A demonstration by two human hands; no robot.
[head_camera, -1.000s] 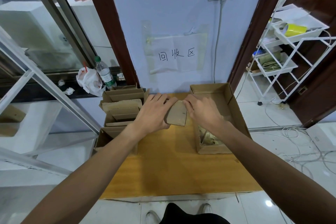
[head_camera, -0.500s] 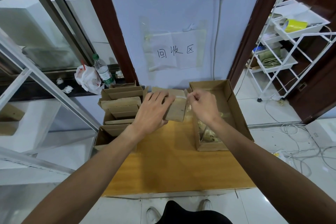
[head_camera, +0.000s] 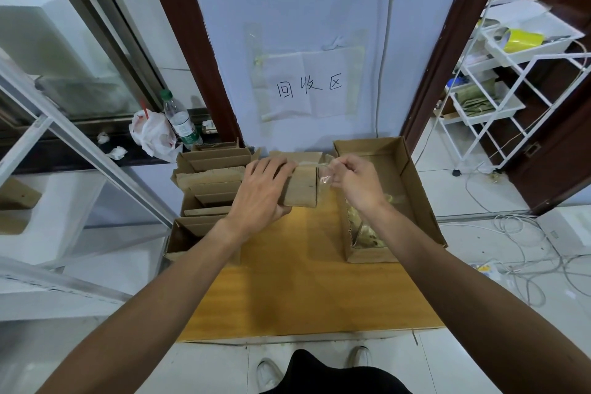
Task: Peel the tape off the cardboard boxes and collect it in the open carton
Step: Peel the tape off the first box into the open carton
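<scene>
Pinching the clear tape (head_camera: 324, 175), our right hand (head_camera: 355, 184) draws it toward the open carton (head_camera: 414, 185) at the worktop (head_camera: 303, 281) right edge; our left hand (head_camera: 260, 193) grips the small box (head_camera: 303, 189) near the far edge. Best peel low, steadily.

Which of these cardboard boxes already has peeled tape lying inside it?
The open carton on the right, beyond the right hand: crumpled tape lies inside. The stacked boxes on the left show none.
</scene>
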